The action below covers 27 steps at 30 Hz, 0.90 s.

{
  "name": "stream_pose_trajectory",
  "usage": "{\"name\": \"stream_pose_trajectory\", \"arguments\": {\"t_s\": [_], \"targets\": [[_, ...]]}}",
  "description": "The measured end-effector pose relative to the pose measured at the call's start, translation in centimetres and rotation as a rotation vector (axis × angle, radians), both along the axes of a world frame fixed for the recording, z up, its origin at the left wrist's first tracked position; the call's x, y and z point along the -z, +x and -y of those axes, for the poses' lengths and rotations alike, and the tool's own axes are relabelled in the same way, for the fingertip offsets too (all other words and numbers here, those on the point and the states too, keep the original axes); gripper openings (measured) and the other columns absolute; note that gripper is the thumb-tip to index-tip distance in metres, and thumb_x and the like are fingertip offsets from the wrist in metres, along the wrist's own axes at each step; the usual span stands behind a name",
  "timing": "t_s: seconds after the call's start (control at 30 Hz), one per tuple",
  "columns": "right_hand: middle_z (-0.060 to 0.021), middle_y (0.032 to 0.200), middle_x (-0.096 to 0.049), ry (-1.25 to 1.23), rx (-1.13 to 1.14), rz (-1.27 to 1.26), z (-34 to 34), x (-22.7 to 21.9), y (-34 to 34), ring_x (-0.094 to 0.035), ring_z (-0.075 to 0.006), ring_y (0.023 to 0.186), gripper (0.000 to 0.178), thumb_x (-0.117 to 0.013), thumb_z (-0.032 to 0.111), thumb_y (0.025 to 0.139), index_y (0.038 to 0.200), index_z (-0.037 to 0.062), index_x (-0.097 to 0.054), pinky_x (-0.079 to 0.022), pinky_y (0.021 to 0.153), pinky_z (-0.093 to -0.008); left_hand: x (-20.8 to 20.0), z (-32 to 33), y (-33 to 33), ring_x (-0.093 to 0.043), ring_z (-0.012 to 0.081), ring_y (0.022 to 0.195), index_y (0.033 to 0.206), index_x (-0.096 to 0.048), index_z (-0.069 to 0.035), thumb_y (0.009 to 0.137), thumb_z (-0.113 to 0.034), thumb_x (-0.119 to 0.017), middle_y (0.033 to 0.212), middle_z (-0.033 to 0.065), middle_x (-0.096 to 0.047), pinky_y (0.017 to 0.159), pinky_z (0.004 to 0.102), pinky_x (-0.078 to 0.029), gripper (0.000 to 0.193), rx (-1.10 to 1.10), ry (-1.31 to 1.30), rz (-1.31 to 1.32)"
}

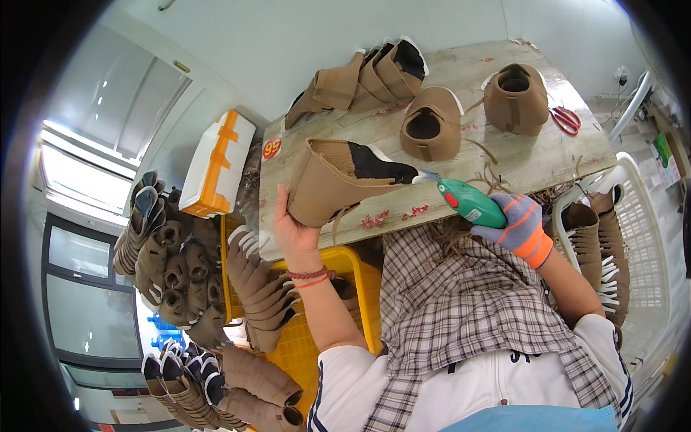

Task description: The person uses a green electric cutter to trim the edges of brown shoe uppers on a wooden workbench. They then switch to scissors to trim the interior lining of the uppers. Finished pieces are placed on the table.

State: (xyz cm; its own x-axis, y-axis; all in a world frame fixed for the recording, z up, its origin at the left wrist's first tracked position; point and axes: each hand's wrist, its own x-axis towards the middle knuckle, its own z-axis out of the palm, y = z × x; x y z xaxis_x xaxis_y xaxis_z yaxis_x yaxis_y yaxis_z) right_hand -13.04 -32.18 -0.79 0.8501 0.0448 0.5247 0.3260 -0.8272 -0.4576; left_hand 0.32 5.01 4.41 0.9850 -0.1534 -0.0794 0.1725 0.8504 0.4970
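Observation:
My bare left hand (298,232) grips a brown shoe upper (320,189) by its closed, rounded end, lifting it over the near left of the table. The upper lies on its side, showing its mesh and black lining; a white tab is at its right end. In my right hand (521,227), in a grey and orange glove, is a green electric cutter (471,204) with a red button. Its metal tip meets or nearly meets that white tab; I cannot tell whether they touch. A thin brown strip (342,218) hangs below the upper.
Two uppers (432,129) (517,101) and a stacked row (367,78) stand on the table (288,165). Red-handled scissors (566,121) lie far right; brown scraps (489,176) lie near the cutter. Yellow crates (371,288) and piled uppers are left, a white basket (651,237) right.

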Motion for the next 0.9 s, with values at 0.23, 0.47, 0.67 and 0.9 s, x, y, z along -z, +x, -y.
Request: {"name": "stream_pose_trajectory", "arguments": {"t_s": [0.23,0.47,0.67,0.9], "targets": [[-0.0101,0.065,-0.060,-0.011,-0.052,0.058,0.1,0.0,0.2,-0.060,-0.0299,0.060,0.053,-0.083,0.051,0.059,0.083,0.0065,-0.065,-0.048,0.056,-0.0374,-0.9,1.2,-0.9,-0.053,0.0362,0.120,0.134,-0.042,0.004,0.098,-0.023,-0.049,0.133,0.0216,-0.052,0.099,0.0537,-0.044,0.045,0.078,-0.014,-0.034],[-0.0094,0.061,-0.058,0.019,-0.060,0.071,-0.5,0.2,0.1,-0.058,-0.0292,0.057,0.055,-0.084,0.053,0.056,0.083,0.0078,-0.066,-0.048,0.054,-0.0366,-1.3,2.4,-1.3,-0.054,0.0360,0.120,0.133,-0.043,0.004,0.098,-0.022,-0.048,0.132,0.0213,-0.053,0.099,0.0531,-0.046,0.043,0.128,-0.054,-0.005],[-0.0097,0.060,-0.058,0.001,-0.088,0.102,-0.9,-1.0,0.2,-0.057,-0.0303,0.055,0.053,-0.084,0.051,0.056,0.083,0.0084,-0.067,-0.047,0.053,-0.0364,-1.1,2.8,-1.6,-0.053,0.0352,0.120,0.132,-0.044,0.003,0.098,-0.021,-0.049,0.132,0.0205,-0.053,0.100,0.0525,-0.045,0.042,0.093,0.008,-0.010],[-0.0105,0.063,-0.061,0.077,-0.186,0.068,-1.9,-2.2,0.6,-0.060,-0.0311,0.058,0.051,-0.085,0.047,0.056,0.082,0.0075,-0.067,-0.047,0.053,-0.0367,-0.6,3.2,-2.3,-0.050,0.0349,0.123,0.133,-0.043,0.003,0.098,-0.019,-0.048,0.135,0.0199,-0.051,0.103,0.0531,-0.042,0.042,0.084,0.016,0.002]]}}
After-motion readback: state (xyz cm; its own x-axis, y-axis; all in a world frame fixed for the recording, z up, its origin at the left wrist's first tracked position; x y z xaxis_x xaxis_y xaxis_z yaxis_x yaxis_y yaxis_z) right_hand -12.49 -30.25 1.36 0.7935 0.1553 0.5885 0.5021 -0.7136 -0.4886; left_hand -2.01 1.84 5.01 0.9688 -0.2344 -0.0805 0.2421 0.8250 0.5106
